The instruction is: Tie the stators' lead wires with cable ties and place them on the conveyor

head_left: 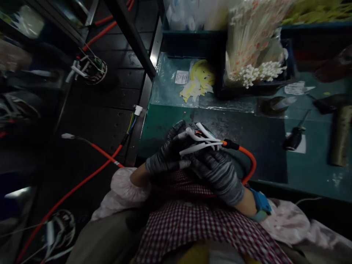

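Observation:
My left hand (172, 150), in a striped grey glove, is closed round the left side of a wired part (198, 134) that looks like a motor stator. White sleeved wires (196, 147) stick out of it and meet at an orange cable (251, 159) with a black sleeve, which curves down to the right. My right hand (217, 172), gloved too, wraps the part's lower right side. Both hands hold it just over the bench's near edge, in front of the checked apron. Fingers and wires hide most of the part's body.
Yellow pieces (202, 79) lie on a plastic bag at the back. Bagged white cable ties (253, 55) stand in a dark bin. Rightward are a screwdriver (295, 137) and a tape-like roll (341, 135). On the left-hand conveyor (90, 113) lie orange cables and round wired parts (95, 69).

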The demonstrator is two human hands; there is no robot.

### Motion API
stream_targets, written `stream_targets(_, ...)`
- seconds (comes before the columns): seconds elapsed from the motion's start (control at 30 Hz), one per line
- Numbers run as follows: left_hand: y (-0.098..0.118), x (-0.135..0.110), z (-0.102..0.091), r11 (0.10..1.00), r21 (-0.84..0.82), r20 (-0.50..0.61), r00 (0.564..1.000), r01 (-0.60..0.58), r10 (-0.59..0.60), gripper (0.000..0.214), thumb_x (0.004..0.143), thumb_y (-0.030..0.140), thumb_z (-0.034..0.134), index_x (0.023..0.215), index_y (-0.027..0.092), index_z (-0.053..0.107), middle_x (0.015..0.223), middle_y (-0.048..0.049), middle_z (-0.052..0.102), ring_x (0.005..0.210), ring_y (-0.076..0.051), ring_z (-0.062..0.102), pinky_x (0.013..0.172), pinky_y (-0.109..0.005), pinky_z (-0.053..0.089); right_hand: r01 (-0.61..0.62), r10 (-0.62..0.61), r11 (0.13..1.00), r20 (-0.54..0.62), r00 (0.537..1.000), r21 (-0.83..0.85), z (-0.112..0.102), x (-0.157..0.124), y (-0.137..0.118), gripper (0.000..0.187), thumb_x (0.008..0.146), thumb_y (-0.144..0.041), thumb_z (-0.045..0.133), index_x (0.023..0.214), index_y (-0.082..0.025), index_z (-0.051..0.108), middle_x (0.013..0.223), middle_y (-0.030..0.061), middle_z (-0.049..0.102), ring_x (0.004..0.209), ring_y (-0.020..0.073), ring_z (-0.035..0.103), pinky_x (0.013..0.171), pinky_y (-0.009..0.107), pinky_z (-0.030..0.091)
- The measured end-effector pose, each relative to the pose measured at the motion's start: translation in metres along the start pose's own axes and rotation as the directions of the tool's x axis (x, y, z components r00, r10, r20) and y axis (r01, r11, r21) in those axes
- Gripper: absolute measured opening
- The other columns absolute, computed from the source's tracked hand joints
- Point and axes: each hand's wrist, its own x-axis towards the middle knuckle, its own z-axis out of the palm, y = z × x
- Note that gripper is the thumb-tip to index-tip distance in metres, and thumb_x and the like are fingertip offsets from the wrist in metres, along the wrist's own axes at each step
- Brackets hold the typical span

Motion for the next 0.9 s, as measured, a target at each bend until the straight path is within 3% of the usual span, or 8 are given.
stream_targets(0.13, 0.005, -0.006, 0.008, 0.985, 0.149, -0.090, 0.993, 0.091, -0.078, 0.081, 0.104, 0.045, 0.072, 0.174, 0.044, 0.030, 0.185, -0.0087, 0.027, 0.172, -0.037, 0.028, 0.134, -0.060, 0.042, -0.034, 0.034, 0.998, 0.009, 0.999, 0.057, -0.007, -0.004, -0.002, 0.031, 0.102, -0.008, 0.062, 0.110, -0.025, 0.086, 0.104, 0.0079, 0.084, 0.096, 0.0234, 0.075, 0.084, 0.037, 0.065)
stream_targets(0.23, 0.008, -0.001, 0.016, 0.967, 0.247, -0.129, 0.991, 0.064, -0.032, 0.085, 0.102, 0.039, 0.072, 0.174, 0.039, 0.027, 0.182, -0.0123, 0.032, 0.169, -0.037, 0.034, 0.135, -0.063, 0.039, -0.048, 0.052, 0.997, -0.071, 0.996, 0.056, -0.019, -0.007, 0.008, 0.026, 0.105, -0.014, 0.067, 0.114, -0.030, 0.085, 0.109, 0.0054, 0.083, 0.100, 0.0216, 0.076, 0.091, 0.035, 0.065)
stream_targets(0.33, 0.019, 0.012, 0.021, 0.937, 0.349, -0.090, 0.994, -0.032, 0.067, 0.094, 0.095, 0.020, 0.072, 0.174, 0.036, 0.024, 0.173, -0.0126, 0.047, 0.169, -0.038, 0.034, 0.140, -0.065, 0.030, -0.168, 0.157, 0.982, -0.125, 0.980, -0.082, -0.024, -0.009, 0.021, 0.029, 0.100, -0.022, 0.079, 0.125, -0.037, 0.082, 0.138, 0.0064, 0.077, 0.128, 0.0315, 0.069, 0.113, 0.052, 0.058)
stream_targets(0.47, 0.037, 0.028, 0.021, 0.904, 0.407, -0.004, 0.989, -0.133, 0.147, 0.100, 0.087, 0.006, 0.066, 0.174, 0.032, 0.026, 0.168, -0.0116, 0.054, 0.172, -0.039, 0.027, 0.141, -0.069, 0.024, -0.277, 0.277, 0.961, 0.029, 0.960, -0.004, -0.020, -0.008, 0.041, 0.036, 0.099, -0.041, 0.080, 0.134, -0.031, 0.079, 0.159, 0.0111, 0.064, 0.147, 0.0396, 0.056, 0.126, 0.067, 0.044)
stream_targets(0.63, 0.043, 0.032, 0.015, 0.912, 0.390, 0.027, 0.992, -0.125, 0.124, 0.094, 0.089, 0.012, 0.068, 0.173, 0.030, 0.029, 0.168, -0.0131, 0.055, 0.173, -0.041, 0.022, 0.140, -0.071, 0.025, -0.088, 0.047, 0.964, 0.164, 0.985, 0.252, -0.029, -0.006, 0.065, 0.021, 0.099, -0.047, 0.076, 0.112, -0.034, 0.088, 0.164, 0.0075, 0.059, 0.155, 0.0413, 0.049, 0.126, 0.067, 0.042)
stream_targets(0.73, 0.043, 0.031, 0.016, 0.908, 0.398, 0.053, 0.991, -0.132, 0.121, 0.091, 0.091, 0.014, 0.066, 0.172, 0.029, 0.029, 0.169, -0.0129, 0.053, 0.172, -0.041, 0.026, 0.140, -0.070, 0.026, -0.180, 0.138, 0.967, 0.223, 0.965, 0.179, -0.030, -0.008, 0.063, 0.025, 0.094, -0.054, 0.081, 0.103, -0.032, 0.089, 0.155, 0.0091, 0.067, 0.151, 0.0428, 0.052, 0.123, 0.065, 0.046)
stream_targets(0.8, 0.041, 0.027, 0.023, 0.907, 0.401, 0.028, 0.992, -0.125, 0.124, 0.089, 0.091, 0.016, 0.068, 0.170, 0.032, 0.032, 0.170, -0.0109, 0.053, 0.171, -0.041, 0.028, 0.141, -0.069, 0.026, -0.232, 0.209, 0.968, 0.200, 0.957, 0.099, -0.027, -0.010, 0.055, 0.028, 0.089, -0.058, 0.086, 0.101, -0.033, 0.088, 0.152, 0.0074, 0.069, 0.148, 0.0434, 0.053, 0.120, 0.065, 0.048)
stream_targets(0.9, 0.031, 0.018, 0.044, 0.918, 0.390, -0.160, 0.977, -0.066, 0.138, 0.089, 0.094, 0.028, 0.079, 0.169, 0.038, 0.033, 0.162, -0.0093, 0.059, 0.170, -0.040, 0.031, 0.141, -0.073, 0.022, -0.273, 0.265, 0.961, 0.132, 0.955, 0.044, -0.021, -0.015, 0.041, 0.026, 0.088, -0.054, 0.088, 0.104, -0.034, 0.087, 0.156, 0.0071, 0.066, 0.145, 0.0422, 0.056, 0.117, 0.064, 0.050)
